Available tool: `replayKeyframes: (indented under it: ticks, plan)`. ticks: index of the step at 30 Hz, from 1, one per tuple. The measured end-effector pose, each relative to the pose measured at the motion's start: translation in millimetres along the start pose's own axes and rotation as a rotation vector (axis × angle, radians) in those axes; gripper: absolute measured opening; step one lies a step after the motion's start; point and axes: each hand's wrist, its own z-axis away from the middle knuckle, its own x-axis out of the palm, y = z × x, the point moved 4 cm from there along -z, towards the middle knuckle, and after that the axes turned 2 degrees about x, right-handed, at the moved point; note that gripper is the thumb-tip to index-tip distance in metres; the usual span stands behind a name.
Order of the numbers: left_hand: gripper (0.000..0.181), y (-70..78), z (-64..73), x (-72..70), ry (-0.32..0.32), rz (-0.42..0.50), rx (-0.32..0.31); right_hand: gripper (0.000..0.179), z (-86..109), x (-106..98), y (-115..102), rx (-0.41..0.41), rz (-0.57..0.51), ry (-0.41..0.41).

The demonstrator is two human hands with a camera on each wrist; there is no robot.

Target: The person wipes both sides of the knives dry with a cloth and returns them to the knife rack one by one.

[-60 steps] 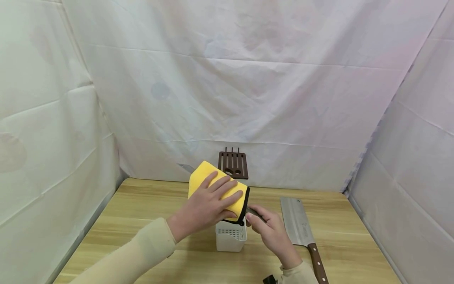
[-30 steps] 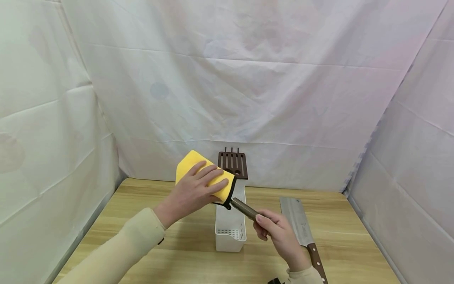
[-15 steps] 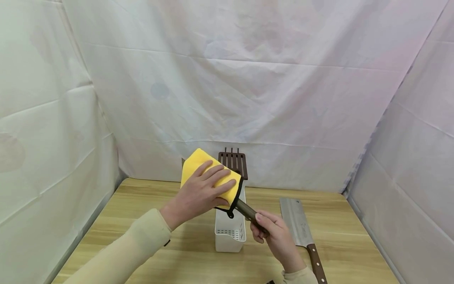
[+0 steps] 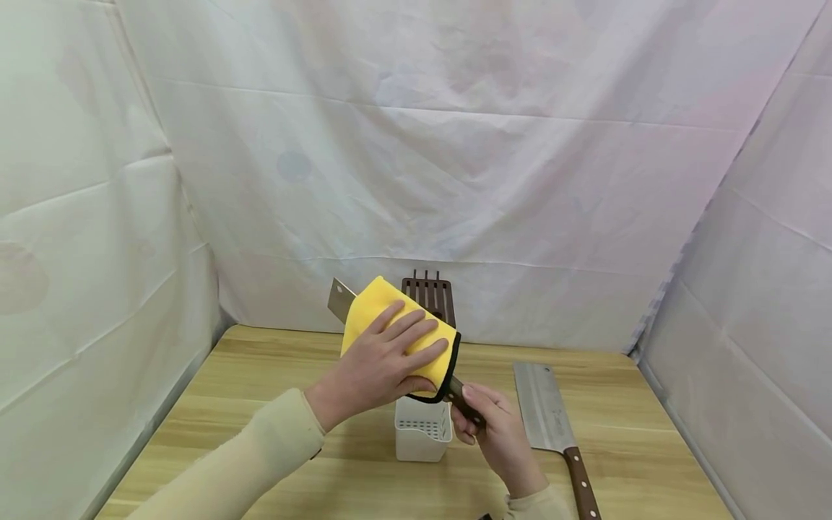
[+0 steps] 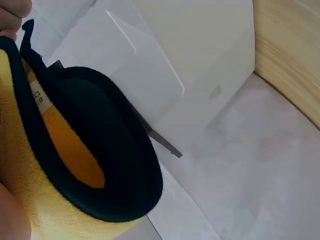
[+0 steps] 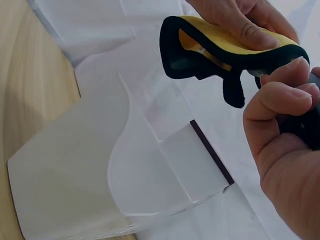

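My left hand [image 4: 377, 365] lies over a yellow cloth [image 4: 370, 307] with a black edge, folded around the blade of a cleaver [image 4: 339, 300]. Its fingers are spread on top, with the thumb at the lower edge. The blade's end, with a small hole, sticks out at the upper left; the rest is covered. My right hand [image 4: 503, 440] grips the cleaver's dark handle [image 4: 458, 397] just beyond the cloth's black edge. Both are held above a white knife holder [image 4: 419, 446]. In the left wrist view, the folded cloth [image 5: 75, 150] gapes on its dark inner side.
Behind the cloth, the holder's brown slotted top [image 4: 443, 297] shows. A second cleaver [image 4: 544, 408] with a brown riveted handle lies flat on the wooden table [image 4: 260, 354], right of my right hand. White sheeting [image 4: 455, 180] hangs behind and at both sides.
The cloth and left hand have shifted right, towards the handle, since a second ago. The blade's end has come out at the left. My right hand now sits closer to the cloth.
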Motion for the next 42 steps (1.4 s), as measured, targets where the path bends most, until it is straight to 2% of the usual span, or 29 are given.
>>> replayKeyframes:
  ticks: [6,10,18,30,36,42]
  plan:
    - [0.060,-4.6,4.9,3.5,0.021,-0.009,0.006,0.040,1.8,0.4,1.9,-0.003,-0.005,-0.044]
    - [0.064,-11.3,8.4,5.9,0.007,-0.013,-0.004,0.043,2.4,0.0,3.0,0.002,-0.029,-0.065]
    - [0.066,-28.3,14.0,7.8,0.052,-0.036,-0.015,0.044,4.3,-4.2,3.9,0.026,-0.066,-0.085]
    - [0.067,-52.0,24.7,5.3,0.019,-0.014,-0.139,0.050,7.9,-7.1,-2.3,-0.016,-0.087,-0.120]
    - [0.067,-54.3,28.7,3.9,0.005,0.005,-0.191,0.050,9.9,-9.8,-3.6,-0.023,-0.087,-0.106]
    - [0.067,-49.3,29.4,4.4,-0.026,0.018,-0.202,0.050,9.7,-10.4,-4.2,-0.006,-0.081,-0.085]
